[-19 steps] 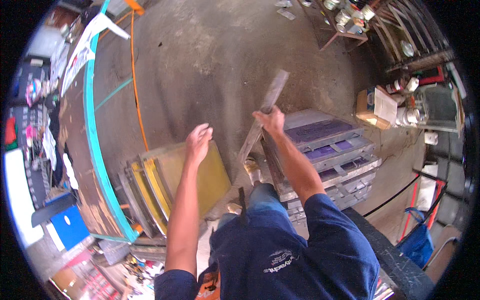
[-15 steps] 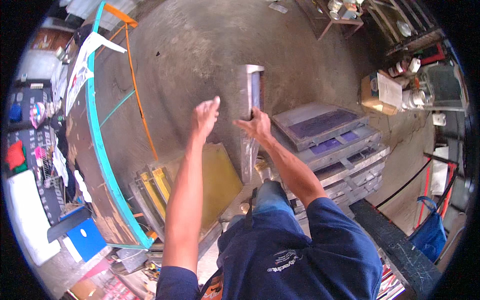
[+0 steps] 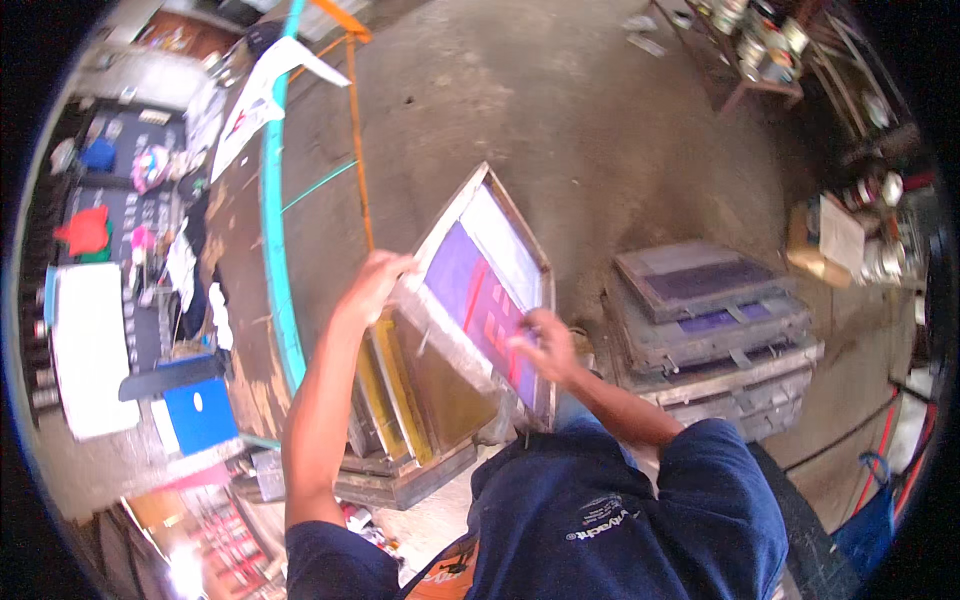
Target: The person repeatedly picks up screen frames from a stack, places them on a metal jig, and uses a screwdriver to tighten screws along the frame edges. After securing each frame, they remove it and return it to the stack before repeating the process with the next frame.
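A screen-printing frame (image 3: 463,287) with a purple and white mesh and red markings stands tilted in front of me. My left hand (image 3: 372,287) is closed on its left rail, thumb toward the upper edge. At the opposite side my right hand (image 3: 547,347) grips the right rail, its fingers partly over the mesh and smeared by motion. Just below and left of this frame, several yellow-meshed frames (image 3: 400,400) lean together. To the right lies a stack of screen frames (image 3: 710,290), the top ones with dark purple mesh.
A worn board with a teal edge (image 3: 275,220) rises on the left, an orange bar (image 3: 360,150) beside it. A cardboard box (image 3: 835,235) and cans stand at the right. Cans crowd a small table (image 3: 750,75) at the far right. A blue folder (image 3: 200,400) lies at left.
The held frame has turned from nearly edge-on to show its mesh and moved left. My left hand, formerly free, has closed on its left rail. The view has shifted leftward.
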Motion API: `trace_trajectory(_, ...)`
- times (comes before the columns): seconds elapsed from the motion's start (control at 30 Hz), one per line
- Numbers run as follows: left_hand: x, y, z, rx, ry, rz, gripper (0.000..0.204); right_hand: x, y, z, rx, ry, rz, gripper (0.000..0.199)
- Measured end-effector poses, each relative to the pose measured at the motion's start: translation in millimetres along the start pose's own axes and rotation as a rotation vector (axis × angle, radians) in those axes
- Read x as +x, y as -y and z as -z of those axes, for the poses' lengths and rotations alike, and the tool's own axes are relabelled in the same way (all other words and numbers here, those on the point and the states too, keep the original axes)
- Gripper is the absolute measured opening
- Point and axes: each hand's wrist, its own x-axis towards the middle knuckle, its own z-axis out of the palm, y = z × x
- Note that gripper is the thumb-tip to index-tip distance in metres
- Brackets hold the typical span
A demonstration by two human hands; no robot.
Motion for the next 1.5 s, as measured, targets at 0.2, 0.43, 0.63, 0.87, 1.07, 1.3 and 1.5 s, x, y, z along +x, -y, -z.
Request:
trace_trajectory(0.2,-254,192,69,-0.699,-0.467,-0.261,0.057,-58,-143,-59,0.592,0.134,-0.791,0.074)
trace_trajectory(0.43,-535,360,-67,-0.757,-0.844,-0.519,0.073,-110,58,-134,0.884,0.407,-0.492,0.077)
trace_trajectory(0.63,-716,503,-310,-0.856,-1.363,-0.143,0.052,-222,52,-267,0.834,1.021,-0.172,0.073)
trace_trajectory(0.87,-745,563,-574,-0.897,-2.513,0.599,0.053,-505,72,-364,0.328,1.422,0.157,0.085)
trace_trajectory(1.07,-767,411,-545,-1.316,-2.871,0.885,0.048,-596,172,-392,-0.078,1.888,0.100,0.089)
trace_trajectory(1.3,-852,429,-682,-1.468,-2.907,1.400,0.053,-849,96,-370,-0.325,2.551,-0.080,0.086)
trace_trajectory(1.5,-835,443,-815,-1.612,-2.724,1.775,0.069,-936,31,-318,-0.521,2.727,0.019,0.097)
